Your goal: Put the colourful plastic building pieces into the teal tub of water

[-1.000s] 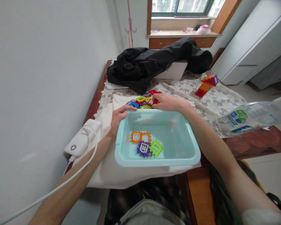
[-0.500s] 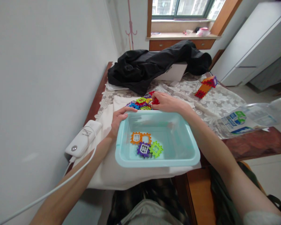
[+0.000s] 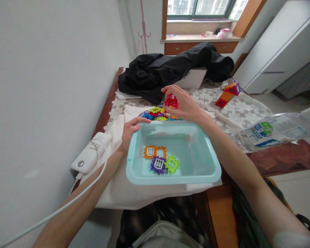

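My right hand is closed on red interlocking building pieces, raised over the pile. Under it lies a heap of mixed coloured building pieces, partly hidden by the tub and my hand. My left hand grips the far left corner of a pale turquoise plastic tub, fingers over its rim. On the tub's floor, to the left, are an orange pair of pieces, a purple piece with a white window and a lime green piece.
A white power bank with a cable stands left by the wall. A large clear bottle lies at the right. An orange and red built shape sits at the back right. A black garment covers the table's far end.
My right hand has risen from the pile with red pieces in its fingers. My left hand and the tub have stayed almost where they were.
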A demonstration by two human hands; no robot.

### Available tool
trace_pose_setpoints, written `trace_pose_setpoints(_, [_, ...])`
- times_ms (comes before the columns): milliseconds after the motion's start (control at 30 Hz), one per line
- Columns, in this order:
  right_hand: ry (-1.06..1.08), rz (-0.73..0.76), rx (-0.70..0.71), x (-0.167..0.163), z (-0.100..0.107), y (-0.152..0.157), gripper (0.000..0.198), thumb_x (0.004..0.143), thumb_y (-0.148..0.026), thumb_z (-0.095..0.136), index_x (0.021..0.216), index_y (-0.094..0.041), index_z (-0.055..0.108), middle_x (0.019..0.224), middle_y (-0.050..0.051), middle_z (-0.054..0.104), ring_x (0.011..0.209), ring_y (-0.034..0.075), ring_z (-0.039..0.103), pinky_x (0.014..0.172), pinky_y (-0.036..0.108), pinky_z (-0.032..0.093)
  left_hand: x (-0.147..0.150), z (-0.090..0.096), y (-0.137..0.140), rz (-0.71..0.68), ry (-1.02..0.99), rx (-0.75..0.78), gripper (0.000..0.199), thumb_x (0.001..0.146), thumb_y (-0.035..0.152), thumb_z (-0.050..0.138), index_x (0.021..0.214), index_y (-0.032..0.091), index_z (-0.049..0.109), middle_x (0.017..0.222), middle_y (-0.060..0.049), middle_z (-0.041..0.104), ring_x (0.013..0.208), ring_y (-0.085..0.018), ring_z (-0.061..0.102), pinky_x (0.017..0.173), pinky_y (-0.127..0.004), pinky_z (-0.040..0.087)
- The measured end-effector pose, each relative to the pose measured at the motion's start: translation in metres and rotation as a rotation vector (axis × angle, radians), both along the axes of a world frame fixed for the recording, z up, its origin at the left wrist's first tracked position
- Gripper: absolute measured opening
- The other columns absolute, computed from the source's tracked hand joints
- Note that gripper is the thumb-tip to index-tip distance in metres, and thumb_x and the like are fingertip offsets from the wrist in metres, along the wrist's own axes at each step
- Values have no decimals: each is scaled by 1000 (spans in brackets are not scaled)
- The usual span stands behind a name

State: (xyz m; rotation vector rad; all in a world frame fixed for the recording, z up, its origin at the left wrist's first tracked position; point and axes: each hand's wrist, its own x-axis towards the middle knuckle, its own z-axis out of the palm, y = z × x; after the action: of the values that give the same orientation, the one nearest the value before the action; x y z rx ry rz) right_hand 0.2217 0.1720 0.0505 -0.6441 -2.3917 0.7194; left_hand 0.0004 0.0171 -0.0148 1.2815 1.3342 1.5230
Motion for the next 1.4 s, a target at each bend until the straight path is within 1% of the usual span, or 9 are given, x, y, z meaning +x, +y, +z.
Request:
trace_pose_setpoints(167, [391,286,-331,-1,7,-17,58,88,-68,75,127,-28,56,140,11,65,129,27,65,104,40,59,-4,-5,0,-5,-21,-21,31,73,36,65,87,17,85,96,-9,80,84,-27,66,73,-35,53])
trace_pose_setpoints(400, [91,718,-614,2,-4,-10,74,88,-73,74,142,-23,61,123,13,78,118,27,75,98,39,61,-4,-7,2,4,-5,43,30,76,33,64,89,20,88,99,-8,83,93,-30,69,85,-37,54])
trace_pose_setpoints(500, [137,634,-553,0,-6,-6,62,96,-71,66,134,-21,67,118,12,80,110,25,76,97,39,61,1,-1,0,-15,-45,23,30,78,34,65,91,20,88,96,-8,83,91,-29,71,85,-37,55])
trace_pose_setpoints(600, [115,375,-365,-3,-11,2,48,105,-61,57,130,-22,70,122,11,79,115,25,74,104,41,59,4,3,-1,-12,-88,3,31,77,34,66,92,19,87,93,-8,83,84,-27,71,77,-36,56])
trace_pose_setpoints(767, [-404,105,-106,-4,-25,20,45,105,-51,62,143,-29,70,157,9,64,145,31,60,121,45,49,4,0,0,14,-109,-1,31,75,36,67,89,15,86,88,-9,81,77,-27,70,67,-34,56])
trace_pose_setpoints(900, [-609,176,-94,-2,-33,26,44,111,-47,50,145,-30,71,163,6,60,148,29,59,124,41,46,2,-4,2,-8,-114,3,34,74,36,68,91,14,86,87,-10,81,75,-24,68,65,-32,55])
trace_pose_setpoints(1033, [-627,363,78,0,-41,34,41,112,-33,48,145,-29,73,157,6,65,143,28,62,122,40,46,2,-3,1,2,-136,12,32,74,36,68,89,15,87,85,-8,80,72,-23,67,63,-31,54])
trace_pose_setpoints(1167, [-621,369,209,3,-48,40,43,113,-32,46,149,-28,69,161,9,61,149,29,56,126,44,41,0,-4,2,-8,-78,4,30,75,34,67,90,17,87,89,-7,81,80,-25,68,70,-32,55])
trace_pose_setpoints(1400, [-745,348,83,1,-32,31,42,110,-27,46,142,-28,74,145,8,73,132,29,69,112,38,51,-6,-11,4,-16,-29,21,34,78,36,65,95,17,88,96,-8,82,90,-26,68,81,-33,53])
